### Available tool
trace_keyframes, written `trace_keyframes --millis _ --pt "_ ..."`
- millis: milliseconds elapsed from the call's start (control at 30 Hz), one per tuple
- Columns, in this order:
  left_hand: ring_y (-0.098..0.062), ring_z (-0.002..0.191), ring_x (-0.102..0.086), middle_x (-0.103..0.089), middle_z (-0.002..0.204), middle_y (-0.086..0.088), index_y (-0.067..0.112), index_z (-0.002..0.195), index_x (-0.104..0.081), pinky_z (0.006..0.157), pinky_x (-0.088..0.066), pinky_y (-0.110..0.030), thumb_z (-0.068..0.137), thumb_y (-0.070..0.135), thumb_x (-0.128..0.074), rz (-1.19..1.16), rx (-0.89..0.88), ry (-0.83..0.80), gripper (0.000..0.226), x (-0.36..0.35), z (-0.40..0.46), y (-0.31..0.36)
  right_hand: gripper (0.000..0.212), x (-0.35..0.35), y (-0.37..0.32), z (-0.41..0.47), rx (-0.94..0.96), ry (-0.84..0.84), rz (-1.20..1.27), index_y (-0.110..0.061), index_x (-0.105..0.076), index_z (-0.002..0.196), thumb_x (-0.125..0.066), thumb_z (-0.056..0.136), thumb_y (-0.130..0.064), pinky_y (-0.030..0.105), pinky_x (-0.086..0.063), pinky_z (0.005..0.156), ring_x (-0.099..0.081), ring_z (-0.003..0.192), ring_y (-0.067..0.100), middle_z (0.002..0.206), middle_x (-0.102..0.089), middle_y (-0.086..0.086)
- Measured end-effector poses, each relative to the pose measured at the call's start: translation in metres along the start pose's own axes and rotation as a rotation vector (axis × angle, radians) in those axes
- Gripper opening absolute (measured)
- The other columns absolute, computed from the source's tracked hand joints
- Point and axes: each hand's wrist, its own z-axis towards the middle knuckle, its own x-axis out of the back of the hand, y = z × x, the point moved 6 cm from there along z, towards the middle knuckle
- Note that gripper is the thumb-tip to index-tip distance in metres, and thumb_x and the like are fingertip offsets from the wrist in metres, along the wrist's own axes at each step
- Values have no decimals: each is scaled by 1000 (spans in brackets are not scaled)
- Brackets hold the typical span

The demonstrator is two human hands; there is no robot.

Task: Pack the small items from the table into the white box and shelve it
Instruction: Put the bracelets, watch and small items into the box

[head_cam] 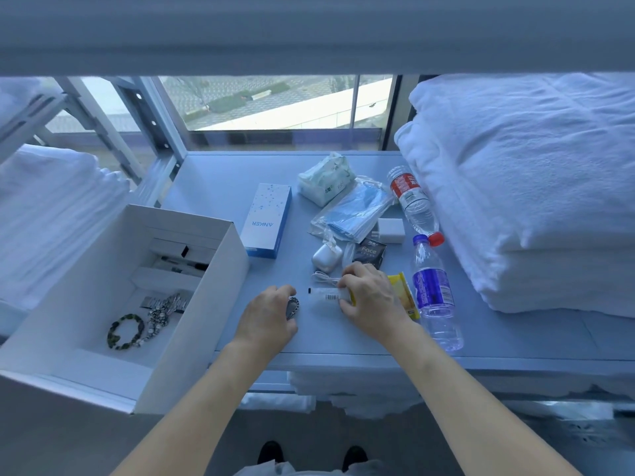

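Head view. Surface: pale blue counter set against a window; metal shelf frame at the far left corner. Folded white towels stacked on the counter's right end; more white linen on the shelving at left.

White box, open, at the counter's left edge, just left of the left hand. Inside: green bead bracelet, pearl and metal jewellery, black pens.

Left hand: palm down on the counter, fingers curled, grip closed on a small silver oval trinket. Right hand: palm down, fingertips pinching the end of a clear sachet bearing a barcode; the sachet lies between the two hands.

Beyond the right hand: white earbud case, white cable, dark packet reading "Face", white charger plug, bag of blue masks, tissue pack. Beyond the left hand: blue and white carton printed "ANKER", read upside down. Right of the right hand: yellow packet, purple-labelled water bottle, red-labelled water bottle; label text too small to read.
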Motion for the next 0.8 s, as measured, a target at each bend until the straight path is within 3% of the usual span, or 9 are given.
trace_keyframes --millis 233,400,500,700,800 --pt "-23 95 -62 -66 107 -1 20 123 -64 84 -51 -37 82 17 -65 -37 -67 45 41 24 -6 14 20 14 -7 -2 -43 55 68 -13 -74 102 -76 84 -22 41 -46 90 -57 108 25 112 -63 -1" --pt "-21 86 -61 -65 103 1 22 121 -64 73 -47 -30 82 14 -66 -53 -210 202 40 83 -19 39 22 41 -30 14 -10 142 161 -12 -74 105 -78 84 -18 43 -48 94 -59 109 24 112 -64 -2" --pt "-22 82 -62 -66 100 2 22 119 -65 74 -52 -35 80 11 -65 -44 -257 254 40 123 -28 39 22 58 -54 29 22 171 213 -12 -74 106 -79 86 -18 42 -47 96 -59 110 24 113 -64 -2" --pt "-16 76 -62 -71 97 7 23 114 -68 73 -55 -31 73 9 -71 -47 -213 348 43 189 -39 -12 19 78 -110 54 100 193 295 -14 -73 105 -77 88 -18 41 -47 98 -58 112 20 113 -64 -7" --pt "-13 75 -60 -71 96 8 24 113 -68 74 -54 -29 71 8 -74 5 -151 303 45 201 -42 -57 17 81 -139 63 140 205 347 -15 -74 104 -77 87 -18 34 -48 97 -60 111 19 112 -65 -7"
